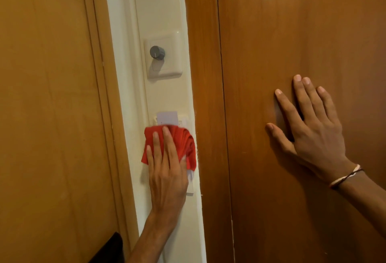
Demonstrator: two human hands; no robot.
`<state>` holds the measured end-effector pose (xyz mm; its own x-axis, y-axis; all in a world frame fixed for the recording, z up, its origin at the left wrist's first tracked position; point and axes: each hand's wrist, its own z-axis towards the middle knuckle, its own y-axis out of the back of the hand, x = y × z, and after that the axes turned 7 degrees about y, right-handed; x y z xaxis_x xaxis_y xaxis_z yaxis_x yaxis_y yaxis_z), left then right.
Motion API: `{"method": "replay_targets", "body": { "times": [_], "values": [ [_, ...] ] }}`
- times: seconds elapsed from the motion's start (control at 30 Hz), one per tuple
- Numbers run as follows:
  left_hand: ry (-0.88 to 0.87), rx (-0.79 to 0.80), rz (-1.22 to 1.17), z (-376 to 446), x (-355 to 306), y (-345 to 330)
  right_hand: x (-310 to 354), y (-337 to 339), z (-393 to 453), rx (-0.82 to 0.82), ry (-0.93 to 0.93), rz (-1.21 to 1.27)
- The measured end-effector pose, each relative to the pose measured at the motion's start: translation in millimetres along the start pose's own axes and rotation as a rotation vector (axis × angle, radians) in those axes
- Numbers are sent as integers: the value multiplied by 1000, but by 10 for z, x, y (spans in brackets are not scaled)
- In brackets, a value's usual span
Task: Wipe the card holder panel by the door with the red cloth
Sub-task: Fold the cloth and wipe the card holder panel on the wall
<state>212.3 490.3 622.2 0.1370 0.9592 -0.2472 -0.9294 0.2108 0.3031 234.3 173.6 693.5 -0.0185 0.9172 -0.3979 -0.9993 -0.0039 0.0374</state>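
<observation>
The card holder panel is a white plate on the narrow cream wall strip between two wooden surfaces. A white card sticks up from its top. My left hand presses the red cloth flat against the panel, covering most of it; only the panel's top edge and lower right corner show. My right hand lies flat with fingers spread on the wooden door to the right, holding nothing.
Above the card holder sits a white switch plate with a grey round knob. A wooden door fills the right side, with its frame beside the wall strip. Another wooden panel is left; a dark object shows at the bottom left.
</observation>
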Motion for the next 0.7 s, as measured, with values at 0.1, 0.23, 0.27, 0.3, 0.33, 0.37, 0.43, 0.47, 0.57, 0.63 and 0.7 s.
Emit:
{"method": "replay_targets", "body": {
  "times": [0.1,0.23,0.27,0.3,0.33,0.37,0.43,0.47,0.57,0.63,0.7],
  "values": [
    [-53,-9,37,-39,67,-60,15,-6,-37,8,-4,-2],
    [-36,2,63,190,15,-18,14,-13,-34,2,7,-11],
    [-36,9,72,112,18,-30,17,-10,-33,1,5,-10],
    [-45,21,79,-2,38,-64,22,-9,-36,1,2,-13],
    [-71,32,91,-104,60,-92,27,-11,-37,-1,3,-17],
    [-102,33,107,-151,88,-112,21,-11,-38,-3,5,-20],
    [-141,3,142,-46,136,-128,11,-13,-35,0,2,-21],
    [-144,-4,151,39,135,-112,15,-15,-37,2,4,-23],
    [-126,-9,144,73,94,-80,10,-23,-35,5,2,-30],
    [-108,31,152,-137,58,-87,8,-25,-42,8,6,-32],
    [-115,39,150,-214,49,-82,1,-21,-48,-2,0,-26]
  ]
}}
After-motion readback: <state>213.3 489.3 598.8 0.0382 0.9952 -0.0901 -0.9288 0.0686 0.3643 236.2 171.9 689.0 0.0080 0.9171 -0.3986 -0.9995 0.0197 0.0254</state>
